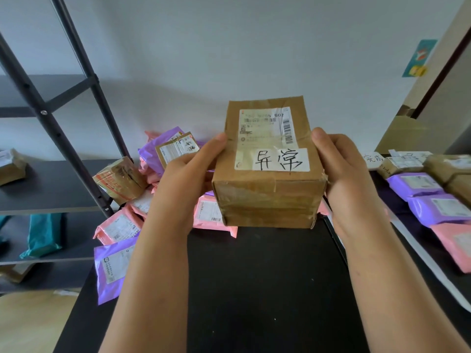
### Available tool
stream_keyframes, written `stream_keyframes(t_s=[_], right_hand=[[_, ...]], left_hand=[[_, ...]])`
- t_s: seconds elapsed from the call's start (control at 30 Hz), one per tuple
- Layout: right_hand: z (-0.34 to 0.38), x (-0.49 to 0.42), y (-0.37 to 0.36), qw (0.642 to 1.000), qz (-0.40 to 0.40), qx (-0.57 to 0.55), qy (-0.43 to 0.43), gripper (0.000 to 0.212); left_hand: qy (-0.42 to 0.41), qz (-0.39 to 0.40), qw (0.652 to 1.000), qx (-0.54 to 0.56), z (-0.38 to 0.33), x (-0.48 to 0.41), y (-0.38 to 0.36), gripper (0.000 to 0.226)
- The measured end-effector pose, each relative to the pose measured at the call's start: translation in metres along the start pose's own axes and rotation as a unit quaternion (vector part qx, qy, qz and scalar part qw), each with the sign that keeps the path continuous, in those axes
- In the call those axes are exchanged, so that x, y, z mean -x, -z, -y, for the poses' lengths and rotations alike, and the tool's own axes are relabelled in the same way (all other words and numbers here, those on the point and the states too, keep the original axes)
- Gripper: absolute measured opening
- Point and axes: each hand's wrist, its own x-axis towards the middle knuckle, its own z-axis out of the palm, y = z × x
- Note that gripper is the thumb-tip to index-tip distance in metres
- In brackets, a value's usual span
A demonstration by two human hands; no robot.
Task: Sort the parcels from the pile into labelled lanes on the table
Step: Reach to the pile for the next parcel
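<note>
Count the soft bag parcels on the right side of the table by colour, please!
Purple bags: 2
Pink bags: 1
Total: 3
The brown boxes behind them run off the picture's edge, so I left them out.

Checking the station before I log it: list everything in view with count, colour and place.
cardboard box: one, brown with a white handwritten label, held above the table
pile of parcels: several, pink, purple and brown, far left of the table
sorted parcels: several, purple, pink and brown, right side
table: one, black, centre
shelf rack: one, dark, left
bag: one, teal, lower shelf
small box: one, brown, upper shelf, far left
wall sticker: one, teal, upper right
left hand: grips the box's left side
right hand: grips the box's right side
</note>
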Motion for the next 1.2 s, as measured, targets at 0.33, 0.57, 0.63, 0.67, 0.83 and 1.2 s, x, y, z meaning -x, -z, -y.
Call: stream_keyframes(t_s=[0.33, 0.57, 0.63, 0.67, 0.83, 1.2], right_hand=[[-0.003, 0.006, 0.0, 0.999, -0.033, 0.009, -0.041, 0.035], [-0.017, 0.025, 0.013, 0.991, -0.073, 0.05, -0.097, 0.02], [-0.024, 0.033, 0.019, 0.987, -0.088, 0.071, -0.118, 0.02], [-0.028, 0.038, 0.022, 0.984, -0.098, 0.081, -0.128, 0.021], [-0.042, 0.065, 0.048, 0.97, -0.141, 0.099, -0.174, 0.024], [-0.05, 0.112, 0.175, 0.943, -0.234, 0.075, -0.224, 0.018]], left_hand=[[0.0, 0.014, 1.0, -0.019, 0.003, -0.001, -0.003, 0.037], [0.015, 0.067, 0.994, -0.089, 0.032, -0.013, -0.009, 0.034], [0.03, 0.086, 0.99, -0.112, 0.045, -0.015, -0.016, 0.033], [0.038, 0.096, 0.987, -0.122, 0.051, -0.016, -0.02, 0.032], [0.049, 0.142, 0.977, -0.149, 0.073, -0.013, -0.048, 0.019], [0.041, 0.237, 0.947, -0.215, 0.11, 0.042, -0.171, 0.023]])
